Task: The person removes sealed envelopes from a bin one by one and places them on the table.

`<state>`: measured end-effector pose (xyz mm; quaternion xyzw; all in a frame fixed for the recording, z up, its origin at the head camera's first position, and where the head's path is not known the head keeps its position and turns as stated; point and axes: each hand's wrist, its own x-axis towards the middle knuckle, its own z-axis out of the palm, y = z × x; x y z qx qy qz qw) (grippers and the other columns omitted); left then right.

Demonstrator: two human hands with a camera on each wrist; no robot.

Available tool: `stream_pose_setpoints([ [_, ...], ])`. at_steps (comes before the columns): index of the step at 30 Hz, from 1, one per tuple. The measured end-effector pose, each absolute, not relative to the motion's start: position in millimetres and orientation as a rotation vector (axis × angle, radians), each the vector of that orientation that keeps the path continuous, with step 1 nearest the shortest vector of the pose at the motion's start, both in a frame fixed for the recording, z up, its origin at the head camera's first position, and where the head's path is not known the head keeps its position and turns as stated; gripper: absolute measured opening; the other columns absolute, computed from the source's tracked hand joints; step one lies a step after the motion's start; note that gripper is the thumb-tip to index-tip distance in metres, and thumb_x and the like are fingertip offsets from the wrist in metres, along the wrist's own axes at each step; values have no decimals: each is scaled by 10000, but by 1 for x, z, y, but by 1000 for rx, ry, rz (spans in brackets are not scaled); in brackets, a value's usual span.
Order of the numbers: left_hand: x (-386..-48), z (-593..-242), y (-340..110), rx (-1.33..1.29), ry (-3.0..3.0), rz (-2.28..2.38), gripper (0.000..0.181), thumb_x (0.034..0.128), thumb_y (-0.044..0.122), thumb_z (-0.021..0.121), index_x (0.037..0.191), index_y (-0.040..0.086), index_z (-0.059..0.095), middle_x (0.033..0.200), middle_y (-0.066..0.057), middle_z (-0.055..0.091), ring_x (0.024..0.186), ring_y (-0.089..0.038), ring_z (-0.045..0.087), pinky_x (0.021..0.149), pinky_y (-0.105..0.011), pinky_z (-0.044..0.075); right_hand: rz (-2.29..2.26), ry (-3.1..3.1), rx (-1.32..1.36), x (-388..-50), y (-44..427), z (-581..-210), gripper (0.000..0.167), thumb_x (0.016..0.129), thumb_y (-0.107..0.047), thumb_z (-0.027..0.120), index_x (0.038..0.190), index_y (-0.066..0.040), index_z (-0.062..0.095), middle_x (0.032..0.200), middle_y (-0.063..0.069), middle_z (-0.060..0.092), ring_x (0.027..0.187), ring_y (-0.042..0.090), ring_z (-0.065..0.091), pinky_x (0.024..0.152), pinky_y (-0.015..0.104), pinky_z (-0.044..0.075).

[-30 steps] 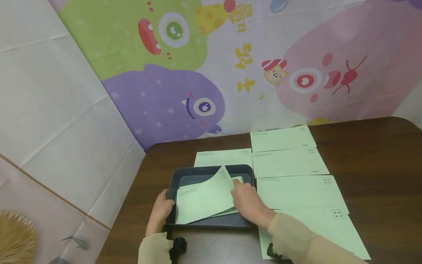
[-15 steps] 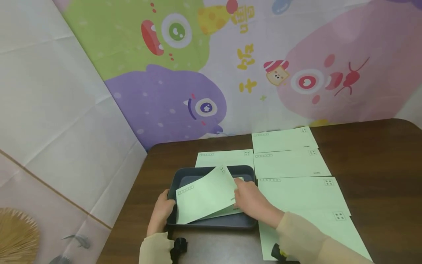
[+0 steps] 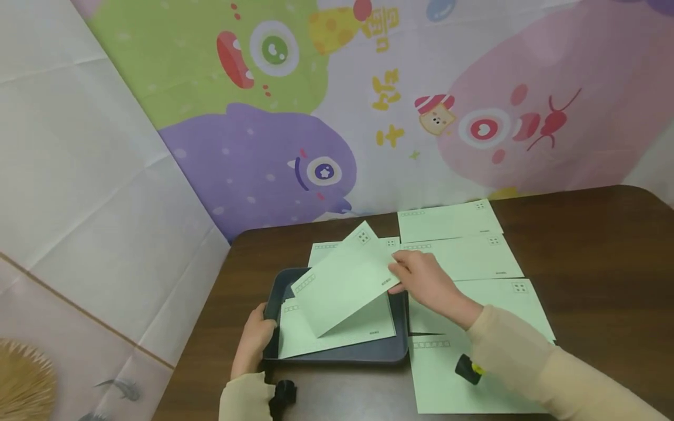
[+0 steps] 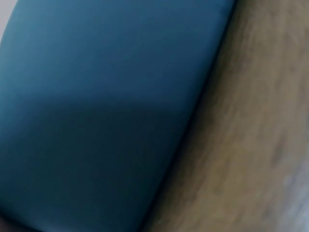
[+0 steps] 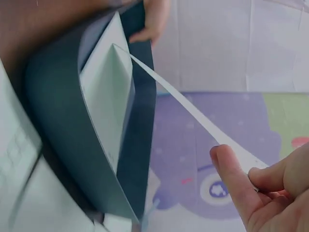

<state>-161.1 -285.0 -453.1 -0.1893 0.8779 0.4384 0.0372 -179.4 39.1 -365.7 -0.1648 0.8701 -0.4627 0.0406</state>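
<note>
My right hand [image 3: 429,283] pinches a pale green envelope [image 3: 347,278] by its right edge, between thumb and fingers. The envelope tilts above the dark tray [image 3: 363,354], its lower left part close over another envelope [image 3: 342,340] that lies inside. In the right wrist view the lifted envelope [image 5: 188,106] shows nearly edge-on, its far end near the tray contents. My left hand [image 3: 254,339] grips the tray's left wall, thumb over the rim. In the left wrist view the tray's outer side [image 4: 106,96] fills much of the frame; the hand is barely visible there.
Several envelopes lie on the brown table [image 3: 590,263]: a column right of the tray, such as the far envelope [image 3: 447,222], and one partly hidden behind the tray [image 3: 322,250]. A cartoon-printed cloth [image 3: 253,164] hangs along the table's back edge.
My right hand has moved up and to the right, raising the envelope off the others in the tray. The left hand stays on the tray.
</note>
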Motion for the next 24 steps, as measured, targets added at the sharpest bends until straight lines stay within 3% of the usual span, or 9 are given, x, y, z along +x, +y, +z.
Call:
stream_pose_setpoints([
  [3, -161, -454, -285, -575, 2691, 1355, 560, 804, -16, 351, 1359, -55, 295, 1348, -288, 312, 1174, -411, 341, 958, -575, 288, -1407, 2686, -492, -187, 52, -361, 247, 943, -109, 420, 704, -49, 412, 594, 52, 388, 689, 132, 672, 426, 245, 286],
  [8, -161, -454, -285, -585, 2690, 1360, 555, 799, -18, 350, 1352, -48, 310, 1341, -283, 319, 1173, -414, 342, 957, -580, 287, -1443, 2666, -402, -198, 73, -358, 209, 943, -169, 440, 861, -4, 540, 618, 68, 467, 721, 152, 678, 426, 259, 236],
  [12, -161, -453, -285, -591, 2696, 1357, 554, 792, -21, 351, 1344, -54, 318, 1339, -288, 322, 1179, -421, 338, 968, -582, 273, -1508, 2615, -323, -206, 90, -359, 291, 946, -208, 445, 719, -30, 404, 562, 35, 343, 760, 177, 680, 425, 265, 218],
  [14, -161, -452, -285, -588, 2701, 1359, 550, 789, -24, 351, 1338, -58, 326, 1334, -290, 331, 1177, -421, 344, 969, -580, 273, -1546, 2592, -294, -209, 98, -359, 301, 949, -207, 439, 718, -23, 382, 592, 42, 359, 779, 193, 680, 431, 273, 222],
  [17, -161, -452, -285, -586, 2697, 1364, 543, 794, -23, 348, 1336, -59, 329, 1335, -289, 336, 1173, -417, 350, 966, -581, 277, -1598, 2546, -259, -214, 111, -358, 276, 958, -223, 418, 927, 26, 532, 803, 167, 564, 803, 187, 677, 491, 272, 359],
  [19, -160, -452, -286, -584, 2694, 1371, 542, 794, -21, 349, 1335, -55, 331, 1333, -285, 340, 1164, -414, 353, 960, -581, 280, -1622, 2524, -260, -217, 120, -358, 349, 966, -224, 394, 1140, 49, 525, 1048, 236, 588, 806, 164, 676, 665, 298, 491],
  [21, -160, -452, -285, -587, 2692, 1369, 547, 794, -17, 351, 1339, -51, 327, 1340, -282, 332, 1170, -414, 346, 964, -582, 275, -1634, 2509, -257, -221, 129, -356, 438, 973, -235, 370, 1280, 70, 433, 1180, 255, 541, 797, 120, 673, 866, 361, 467],
  [24, -160, -454, -285, -587, 2700, 1362, 552, 784, -18, 357, 1335, -49, 336, 1337, -282, 333, 1171, -414, 344, 967, -580, 270, -1661, 2501, -238, -227, 142, -355, 469, 982, -213, 330, 1329, 101, 348, 1206, 282, 499, 749, 58, 661, 881, 366, 449],
])
